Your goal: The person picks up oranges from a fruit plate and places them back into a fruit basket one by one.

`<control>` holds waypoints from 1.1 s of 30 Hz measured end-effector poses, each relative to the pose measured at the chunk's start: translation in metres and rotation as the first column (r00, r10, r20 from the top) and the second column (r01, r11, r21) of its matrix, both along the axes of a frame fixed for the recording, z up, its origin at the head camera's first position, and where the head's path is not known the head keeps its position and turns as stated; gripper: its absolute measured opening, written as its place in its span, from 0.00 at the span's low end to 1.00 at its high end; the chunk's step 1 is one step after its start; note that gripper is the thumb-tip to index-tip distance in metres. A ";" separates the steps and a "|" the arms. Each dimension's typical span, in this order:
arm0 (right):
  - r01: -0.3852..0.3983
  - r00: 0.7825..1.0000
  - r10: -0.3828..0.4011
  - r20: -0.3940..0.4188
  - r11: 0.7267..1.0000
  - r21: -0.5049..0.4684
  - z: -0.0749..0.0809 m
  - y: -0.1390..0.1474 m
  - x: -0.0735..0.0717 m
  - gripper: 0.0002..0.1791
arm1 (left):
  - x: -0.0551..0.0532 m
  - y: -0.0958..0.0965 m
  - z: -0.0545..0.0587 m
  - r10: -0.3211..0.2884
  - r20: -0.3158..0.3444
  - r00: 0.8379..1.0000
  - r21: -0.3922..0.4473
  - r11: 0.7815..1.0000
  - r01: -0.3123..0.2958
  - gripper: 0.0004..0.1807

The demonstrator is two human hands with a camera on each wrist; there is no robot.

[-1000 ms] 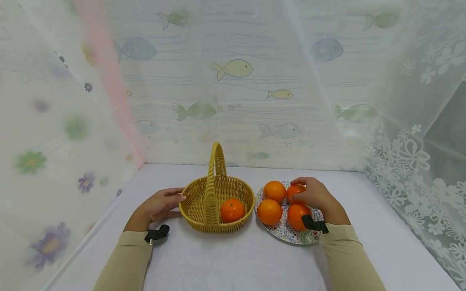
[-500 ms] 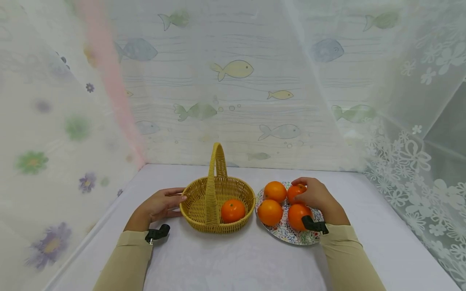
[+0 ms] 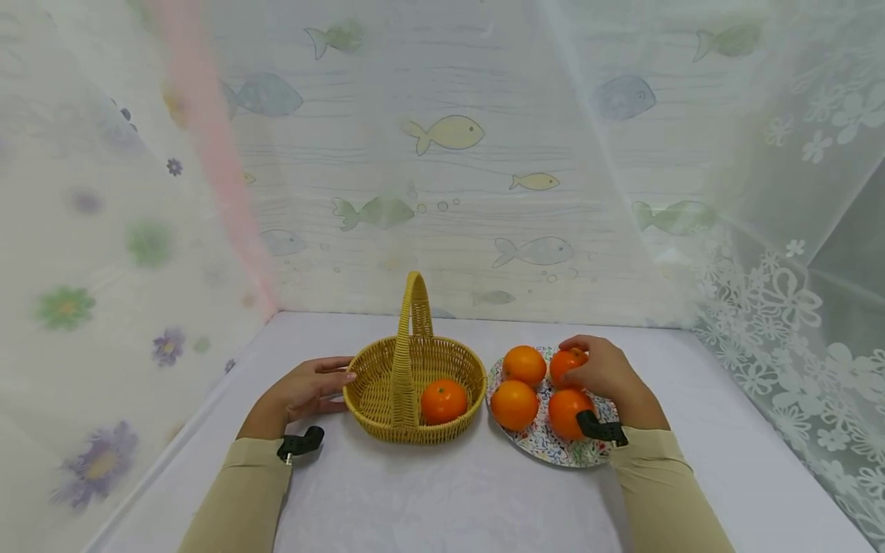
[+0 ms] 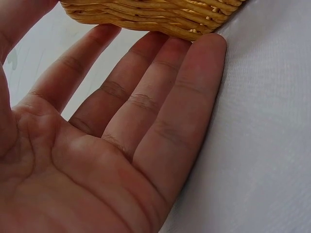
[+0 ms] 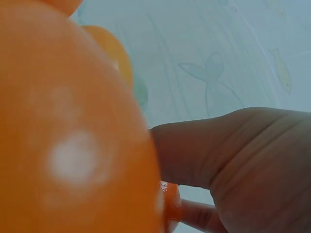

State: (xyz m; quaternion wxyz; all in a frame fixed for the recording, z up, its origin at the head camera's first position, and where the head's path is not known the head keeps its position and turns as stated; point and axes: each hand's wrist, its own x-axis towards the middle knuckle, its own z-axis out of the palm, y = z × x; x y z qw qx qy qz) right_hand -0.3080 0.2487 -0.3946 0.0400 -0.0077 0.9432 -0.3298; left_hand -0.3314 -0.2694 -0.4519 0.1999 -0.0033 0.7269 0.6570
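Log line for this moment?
left hand: touching basket; right hand: gripping back-right orange; basket: one orange; plate: three other oranges

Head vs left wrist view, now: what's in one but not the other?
Head only: the right hand gripping an orange, the plate bearing it and three other oranges, a fifth orange inside the basket, and the basket handle.
Left wrist only: the creased palm up close, fingertips against the basket's lower wall.
Both: the left hand, the basket's woven side, the white cloth.
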 end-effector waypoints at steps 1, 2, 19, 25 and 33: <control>0.005 1.000 -0.005 -0.005 1.000 -0.003 0.001 0.000 0.001 0.31 | 0.000 0.000 0.000 0.001 0.001 1.000 0.002 1.000 -0.001 0.40; 0.009 1.000 -0.009 -0.010 1.000 -0.008 0.003 0.000 0.001 0.32 | 0.000 0.000 0.000 0.002 0.002 1.000 0.005 1.000 -0.002 0.40; -0.027 0.993 0.023 -0.114 0.999 -0.038 0.027 -0.022 0.009 0.28 | 0.004 0.000 0.004 -0.033 -0.021 0.999 0.009 0.999 0.033 0.38; -0.053 0.989 0.049 -0.142 0.998 -0.022 0.035 -0.033 0.010 0.28 | 0.004 0.002 0.001 -0.028 -0.023 0.999 0.008 1.000 0.028 0.37; -0.086 0.983 0.078 -0.164 0.995 -0.042 0.042 -0.048 0.011 0.27 | 0.002 0.001 -0.001 0.004 -0.017 1.000 0.012 1.000 -0.003 0.36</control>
